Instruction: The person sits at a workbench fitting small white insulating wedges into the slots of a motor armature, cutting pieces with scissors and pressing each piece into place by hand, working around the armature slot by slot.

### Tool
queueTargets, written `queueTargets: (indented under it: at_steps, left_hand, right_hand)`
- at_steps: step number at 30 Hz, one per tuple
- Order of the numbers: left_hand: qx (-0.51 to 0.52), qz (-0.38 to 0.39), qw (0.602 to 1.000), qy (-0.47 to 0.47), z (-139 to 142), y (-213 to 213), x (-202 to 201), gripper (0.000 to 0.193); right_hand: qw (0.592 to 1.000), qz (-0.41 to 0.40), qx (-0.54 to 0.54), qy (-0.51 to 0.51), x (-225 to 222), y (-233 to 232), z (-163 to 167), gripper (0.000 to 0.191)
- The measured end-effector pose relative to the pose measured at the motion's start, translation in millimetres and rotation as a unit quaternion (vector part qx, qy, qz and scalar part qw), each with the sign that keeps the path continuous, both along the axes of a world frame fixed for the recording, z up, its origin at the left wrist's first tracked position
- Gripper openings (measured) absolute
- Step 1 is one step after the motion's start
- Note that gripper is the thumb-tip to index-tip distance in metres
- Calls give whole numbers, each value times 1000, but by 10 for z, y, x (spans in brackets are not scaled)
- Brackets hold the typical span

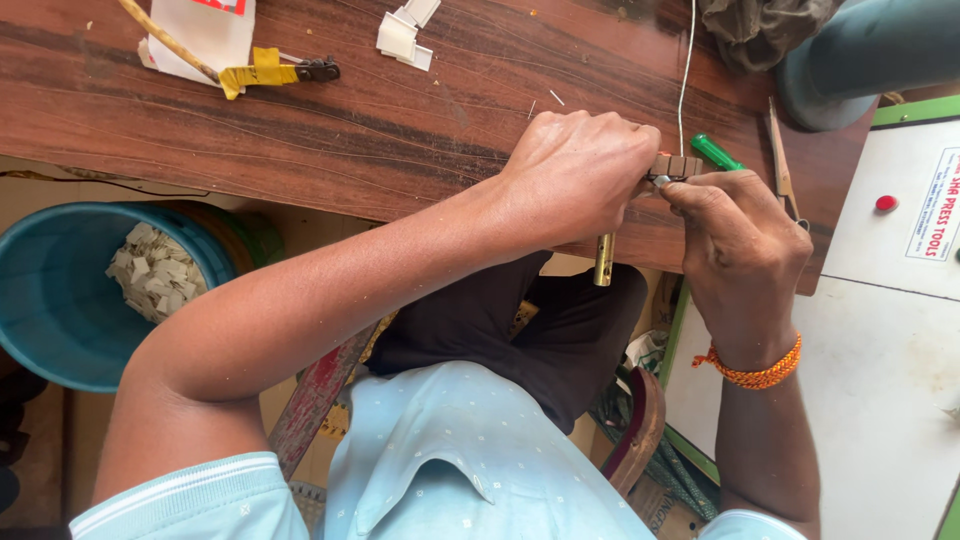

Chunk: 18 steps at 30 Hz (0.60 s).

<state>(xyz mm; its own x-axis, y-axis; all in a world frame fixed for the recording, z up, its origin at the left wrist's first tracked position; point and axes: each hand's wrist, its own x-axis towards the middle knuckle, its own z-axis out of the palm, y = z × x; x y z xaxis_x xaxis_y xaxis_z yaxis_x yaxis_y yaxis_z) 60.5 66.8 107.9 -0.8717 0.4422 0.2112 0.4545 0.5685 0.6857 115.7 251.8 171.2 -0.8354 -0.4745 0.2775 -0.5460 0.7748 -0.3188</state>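
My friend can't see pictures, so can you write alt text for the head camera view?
Seen from above, a person's left hand and right hand meet at the edge of a dark wooden table, pinching a small brown block with a brass tube hanging below. A green-handled tool lies beside them, and a blue bucket of pale scraps sits below left.

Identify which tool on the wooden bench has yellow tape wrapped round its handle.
The pliers at the bench's far left; the green-handled tool beside the hands has none.

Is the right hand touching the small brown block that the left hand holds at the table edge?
Touching. The head view shows the right hand with its fingertips pressed against the small brown block, which the left hand grips from the other side.
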Motion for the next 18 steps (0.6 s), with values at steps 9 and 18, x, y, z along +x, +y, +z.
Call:
queueTargets:
  at_steps: [9, 18]
  left_hand:
    - [14, 2, 1000, 25, -35, 5, -2, 15]
    - [14, -14, 1000, -5, -24, -21, -19, 11]
  right_hand:
    - [1000, -18, 22, 13, 67, -78, 1, 19]
    - [999, -23, 25, 42, 113, -122, -62, 17]
